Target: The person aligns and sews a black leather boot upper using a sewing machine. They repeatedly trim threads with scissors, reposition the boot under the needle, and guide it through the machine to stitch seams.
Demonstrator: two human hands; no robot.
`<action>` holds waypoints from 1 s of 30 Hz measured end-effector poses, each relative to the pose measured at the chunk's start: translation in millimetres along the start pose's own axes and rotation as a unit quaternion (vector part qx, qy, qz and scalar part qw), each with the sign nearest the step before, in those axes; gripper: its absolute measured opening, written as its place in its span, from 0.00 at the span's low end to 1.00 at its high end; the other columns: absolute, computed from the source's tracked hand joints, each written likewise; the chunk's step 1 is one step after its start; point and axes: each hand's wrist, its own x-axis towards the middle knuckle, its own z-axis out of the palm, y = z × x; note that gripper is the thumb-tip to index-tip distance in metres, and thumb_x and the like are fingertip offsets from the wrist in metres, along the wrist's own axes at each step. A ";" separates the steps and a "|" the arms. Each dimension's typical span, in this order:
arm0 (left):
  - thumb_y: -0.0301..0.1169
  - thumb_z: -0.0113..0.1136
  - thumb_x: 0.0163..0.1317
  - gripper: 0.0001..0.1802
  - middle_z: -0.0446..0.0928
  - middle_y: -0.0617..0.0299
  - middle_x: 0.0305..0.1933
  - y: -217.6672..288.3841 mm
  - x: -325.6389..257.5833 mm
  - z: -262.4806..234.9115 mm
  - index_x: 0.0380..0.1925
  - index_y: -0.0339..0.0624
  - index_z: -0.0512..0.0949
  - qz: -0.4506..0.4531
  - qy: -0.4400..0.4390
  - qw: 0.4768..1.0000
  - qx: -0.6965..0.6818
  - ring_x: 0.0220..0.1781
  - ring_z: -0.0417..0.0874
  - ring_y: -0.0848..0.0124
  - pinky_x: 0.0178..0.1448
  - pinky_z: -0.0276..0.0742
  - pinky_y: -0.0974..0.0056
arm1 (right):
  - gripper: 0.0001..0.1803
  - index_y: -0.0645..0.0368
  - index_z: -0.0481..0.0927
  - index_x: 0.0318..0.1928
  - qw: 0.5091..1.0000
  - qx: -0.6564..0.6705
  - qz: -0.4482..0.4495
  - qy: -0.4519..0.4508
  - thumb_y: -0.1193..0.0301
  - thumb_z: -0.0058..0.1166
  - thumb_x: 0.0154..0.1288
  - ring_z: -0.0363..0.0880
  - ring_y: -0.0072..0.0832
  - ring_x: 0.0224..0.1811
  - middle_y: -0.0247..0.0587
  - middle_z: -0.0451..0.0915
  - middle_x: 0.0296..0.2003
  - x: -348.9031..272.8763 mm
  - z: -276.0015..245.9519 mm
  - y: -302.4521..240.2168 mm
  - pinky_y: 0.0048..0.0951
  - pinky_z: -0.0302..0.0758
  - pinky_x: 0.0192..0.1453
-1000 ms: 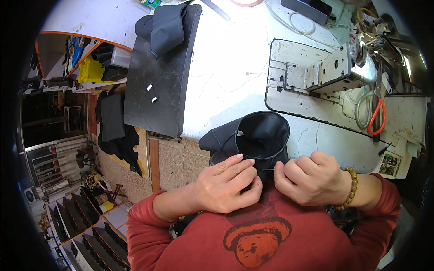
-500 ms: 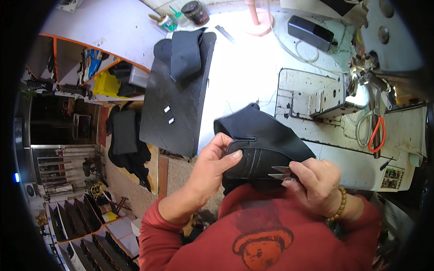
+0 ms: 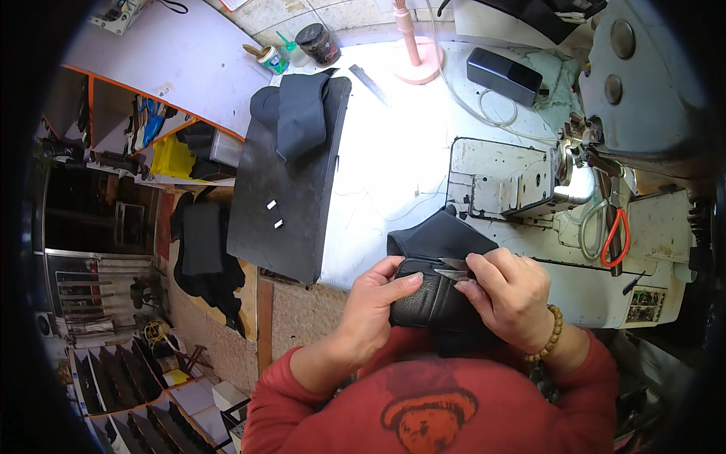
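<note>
L hand [image 3: 372, 301] pinching black stitched leather-look piece [image 3: 412, 293] nr white tabletop [image 3: 378, 166]; R hand [image 3: 514, 287] gripping small silver pointed snips [image 3: 454, 275], blades apart. Snips now reaching upper seam [image 3: 420, 265] vs. lower panel [image 3: 439, 309] earlier: work centring there.

My left hand [image 3: 370, 300] is at the left edge of the leather piece [image 3: 422, 299], my right hand [image 3: 513, 291] over its right side, and the snips [image 3: 456, 263] reach leftward from my right fingers, across the piece, between both hands! Ahead and left of my left hand lies the board [image 3: 291, 200], folded panels [image 3: 304, 113] on its far end, two tags [image 3: 272, 205] nearer me. Straight beyond both hands runs the worktable [image 3: 389, 159]: ruler [image 3: 368, 82] just right of the board's far end, lamp stand [image 3: 418, 69] right of that. Past my right hand, the machine bed [image 3: 473, 170] sits ahead, the box [image 3: 503, 76] farther back, the scissors [image 3: 626, 227] off to the right.
</note>
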 end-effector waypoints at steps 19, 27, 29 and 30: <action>0.24 0.63 0.63 0.10 0.82 0.62 0.40 -0.9 -9.7 -5.5 0.43 0.35 0.80 0.033 0.006 0.998 0.053 0.39 0.81 0.79 0.48 0.78 0.71 | 0.15 0.56 0.80 0.38 0.998 -0.024 -0.024 -0.055 0.68 0.68 0.49 0.74 0.27 0.23 0.31 0.71 0.24 12.0 -6.0 -12.2 0.30 0.67 0.25; 0.24 0.62 0.63 0.09 0.82 0.62 0.40 0.7 -11.4 -9.0 0.43 0.34 0.80 0.021 -0.024 0.999 0.035 0.39 0.81 0.78 0.47 0.77 0.71 | 0.14 0.56 0.80 0.39 0.999 0.019 0.010 -0.043 0.67 0.67 0.52 0.74 0.29 0.21 0.33 0.72 0.24 1.8 3.0 -15.1 0.32 0.68 0.23; 0.24 0.62 0.63 0.09 0.82 0.61 0.40 0.5 -9.7 -9.6 0.43 0.33 0.80 0.001 -0.021 0.999 0.026 0.39 0.82 0.77 0.48 0.78 0.71 | 0.14 0.57 0.80 0.39 0.997 0.058 0.038 -0.040 0.68 0.67 0.53 0.74 0.31 0.20 0.34 0.73 0.24 -2.9 8.7 -13.6 0.32 0.68 0.23; 0.24 0.62 0.63 0.09 0.82 0.61 0.39 0.4 -8.5 -9.9 0.43 0.33 0.79 -0.007 -0.020 0.999 0.024 0.39 0.82 0.77 0.48 0.78 0.71 | 0.14 0.57 0.80 0.39 0.995 0.074 0.051 -0.041 0.68 0.67 0.53 0.75 0.31 0.20 0.35 0.73 0.24 -5.2 11.6 -12.7 0.32 0.69 0.23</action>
